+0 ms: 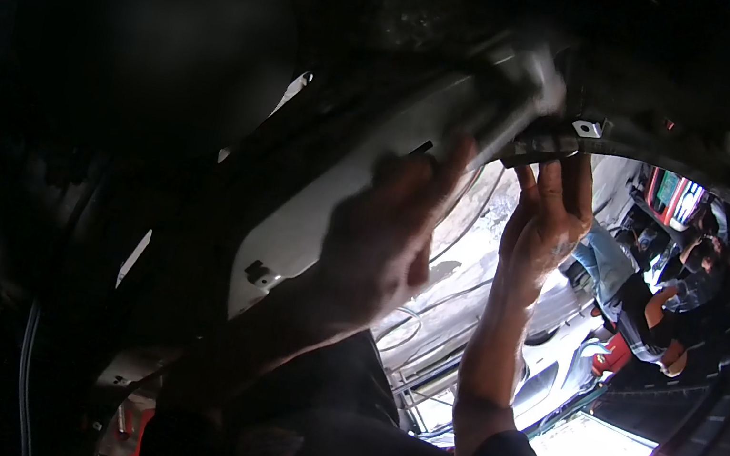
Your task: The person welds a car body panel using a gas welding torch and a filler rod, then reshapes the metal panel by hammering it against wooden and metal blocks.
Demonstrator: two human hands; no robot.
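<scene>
My left hand [390, 223] is raised in front of a grey metal panel [310, 209] and smeared by motion. One finger points up towards a pale, blurred edge piece [535, 78]; whether anything is in this hand cannot be made out. Farther right, my right hand [552, 216] reaches up with bent fingers against a dark strip [542, 149] along the underside of a vehicle body. Its fingertips press on that strip and are partly hidden in shadow.
Metal tabs with holes [586, 129] stick out along the dark rim above. A cable [25, 374] hangs at the lower left, near a red object [130, 440]. Beyond the opening, people [646, 309] and a white car [548, 375] appear in a bright workshop.
</scene>
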